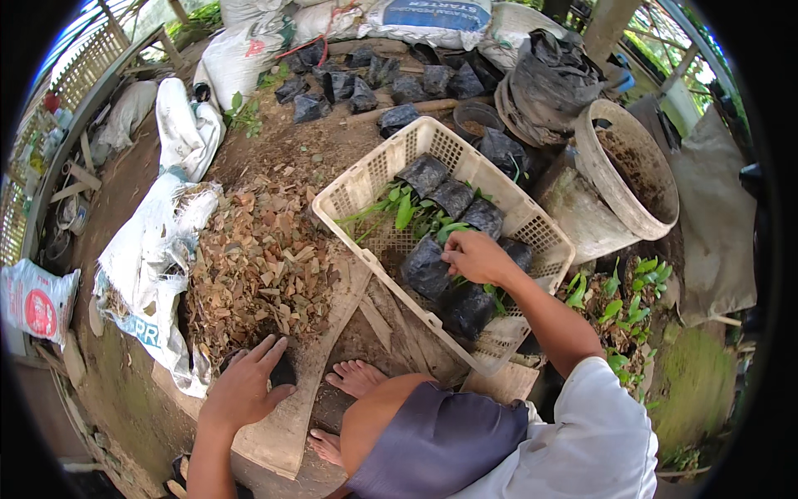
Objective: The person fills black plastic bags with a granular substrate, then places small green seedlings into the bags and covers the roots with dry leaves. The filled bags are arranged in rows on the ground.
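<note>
My left hand [246, 384] is curved around a small black planting bag [283, 371], beside the near edge of a heap of dry brown leaf pieces [258, 266]. Much of that bag is hidden under my fingers. To the right, my right hand [480, 256] reaches into a pale plastic crate [532, 218] and pinches the upper edge of a black planting bag [426, 268]. Several more filled black bags [453, 200] lie tilted in the crate, with green seedlings [403, 209] sticking out toward its left side.
A white sack [158, 249] borders the leaf heap on the left. Several black planting bags [363, 93] stand on the soil beyond the crate. At the right are a dirty white bucket [586, 179] and leafy plants [628, 308]. My bare feet [357, 377] are near the crate.
</note>
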Tool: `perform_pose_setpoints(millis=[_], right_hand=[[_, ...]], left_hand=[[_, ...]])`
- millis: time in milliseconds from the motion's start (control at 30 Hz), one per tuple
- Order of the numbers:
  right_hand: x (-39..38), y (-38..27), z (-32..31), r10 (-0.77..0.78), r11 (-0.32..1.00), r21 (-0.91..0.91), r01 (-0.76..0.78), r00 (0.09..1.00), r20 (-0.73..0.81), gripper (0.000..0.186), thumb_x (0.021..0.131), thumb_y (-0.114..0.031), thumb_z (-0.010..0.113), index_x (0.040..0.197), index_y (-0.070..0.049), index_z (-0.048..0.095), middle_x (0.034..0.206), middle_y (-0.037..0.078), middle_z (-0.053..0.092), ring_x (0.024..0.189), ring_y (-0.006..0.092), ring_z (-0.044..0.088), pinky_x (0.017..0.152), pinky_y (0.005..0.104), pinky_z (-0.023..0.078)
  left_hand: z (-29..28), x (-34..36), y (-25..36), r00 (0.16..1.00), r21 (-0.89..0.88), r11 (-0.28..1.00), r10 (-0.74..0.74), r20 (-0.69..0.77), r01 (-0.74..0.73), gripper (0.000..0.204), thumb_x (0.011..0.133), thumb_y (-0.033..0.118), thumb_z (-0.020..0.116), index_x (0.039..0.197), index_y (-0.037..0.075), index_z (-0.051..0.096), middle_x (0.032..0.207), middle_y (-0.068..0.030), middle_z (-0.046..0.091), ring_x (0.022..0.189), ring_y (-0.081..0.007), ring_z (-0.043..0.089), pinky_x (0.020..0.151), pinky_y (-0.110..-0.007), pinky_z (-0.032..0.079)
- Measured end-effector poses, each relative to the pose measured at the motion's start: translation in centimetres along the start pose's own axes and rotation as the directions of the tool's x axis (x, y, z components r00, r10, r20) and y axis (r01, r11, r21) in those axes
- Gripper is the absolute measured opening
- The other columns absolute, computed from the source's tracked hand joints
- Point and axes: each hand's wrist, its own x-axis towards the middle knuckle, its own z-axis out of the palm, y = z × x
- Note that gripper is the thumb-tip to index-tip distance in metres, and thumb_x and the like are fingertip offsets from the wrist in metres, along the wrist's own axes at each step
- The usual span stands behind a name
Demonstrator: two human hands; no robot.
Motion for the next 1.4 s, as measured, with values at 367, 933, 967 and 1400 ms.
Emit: perform_pose_setpoints(millis=[367,933,967,1400], right_hand=[[-7.6,-14.8,1.6,-0.667,0.729,0.065,0.682,0.728,-0.157,0.013,0.092,-0.007,0.069,0.093,-0.002,0.058,0.082,0.017,0.064,0.080,0.0429,0.064,0.070,0.0491,0.050],[2.0,-24.4,20.1,-0.511,0.743,0.667,-0.057,0.595,0.620,0.074,0.096,-0.034,0.077,0.154,-0.002,0.043,0.136,0.015,0.059,0.123,0.0209,0.059,0.105,0.0361,0.048],[3.0,-25.0,19.5,-0.549,0.689,0.721,-0.074,0.597,0.585,0.067,0.098,-0.032,0.074,0.152,-0.002,0.047,0.134,0.014,0.060,0.121,0.0206,0.059,0.103,0.0357,0.049],[5.5,-25.2,22.0,-0.724,0.587,0.786,-0.196,0.307,0.618,0.033,0.092,0.000,0.071,0.125,0.000,0.072,0.115,0.008,0.075,0.105,0.0163,0.070,0.091,0.0310,0.056]], left_hand=[[6.9,3.0,1.2,0.981,-0.967,0.165,-0.001,-0.196,-0.193,0.095,0.096,0.056,0.070,0.164,0.006,0.025,0.160,-0.0155,0.043,0.142,-0.0371,0.049,0.117,-0.053,0.040],[14.2,-2.4,-9.9,0.566,-0.541,-0.266,-0.640,-0.520,-0.798,0.084,0.072,0.020,0.093,0.140,0.005,0.045,0.131,-0.0107,0.062,0.120,-0.0253,0.064,0.105,-0.045,0.055],[14.1,-2.9,-10.2,0.590,-0.550,-0.287,-0.619,-0.518,-0.784,0.085,0.071,0.020,0.093,0.140,0.005,0.045,0.131,-0.0105,0.062,0.120,-0.0251,0.064,0.105,-0.044,0.055],[20.3,-3.1,-10.0,0.864,-0.447,-0.754,-0.323,-0.386,-0.481,0.090,0.085,0.051,0.079,0.156,0.008,0.043,0.151,-0.0175,0.055,0.137,-0.0373,0.055,0.117,-0.055,0.043]])
